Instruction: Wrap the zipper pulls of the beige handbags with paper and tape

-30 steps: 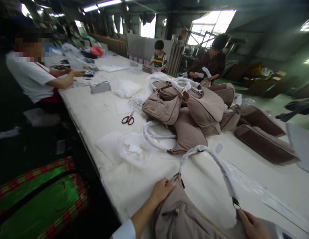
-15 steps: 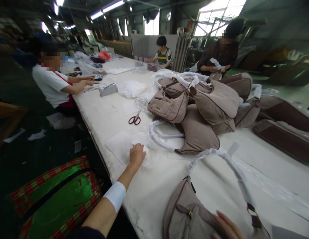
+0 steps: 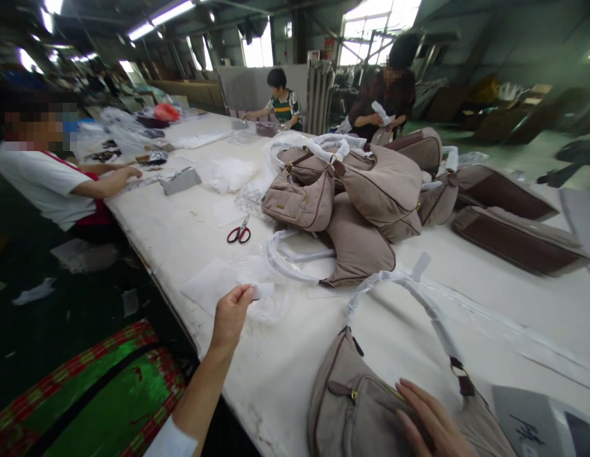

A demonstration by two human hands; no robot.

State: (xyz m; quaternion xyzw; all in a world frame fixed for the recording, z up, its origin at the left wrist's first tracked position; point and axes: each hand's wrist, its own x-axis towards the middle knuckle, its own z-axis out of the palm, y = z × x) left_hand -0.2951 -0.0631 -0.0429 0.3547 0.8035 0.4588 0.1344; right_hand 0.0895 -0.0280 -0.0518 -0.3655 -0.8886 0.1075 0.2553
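My left hand (image 3: 234,311) pinches a small white slip of paper (image 3: 263,291) above the white table (image 3: 185,222). Beneath it lie thin white sheets (image 3: 204,285) and clear plastic. At lower right, my right hand (image 3: 426,416) rests with fingers extended on a taupe handbag (image 3: 345,412). That bag has a brown zip pull, and its strap (image 3: 419,295) is wrapped in white material and stands up in an arch. The front of the right hand's palm is cut off by the frame's lower edge.
Red-handled scissors (image 3: 238,233) lie beyond my left hand. A pile of taupe handbags (image 3: 371,190) fills the table's middle. Three people work around the table, one at left (image 3: 52,171). A green plaid-edged bag (image 3: 99,393) sits below the table edge; a grey box (image 3: 533,412) is at right.
My left hand has drawn back toward me from the plastic and now holds up a white slip of paper. My right hand has come further into view on the handbag. The whole view has shifted.
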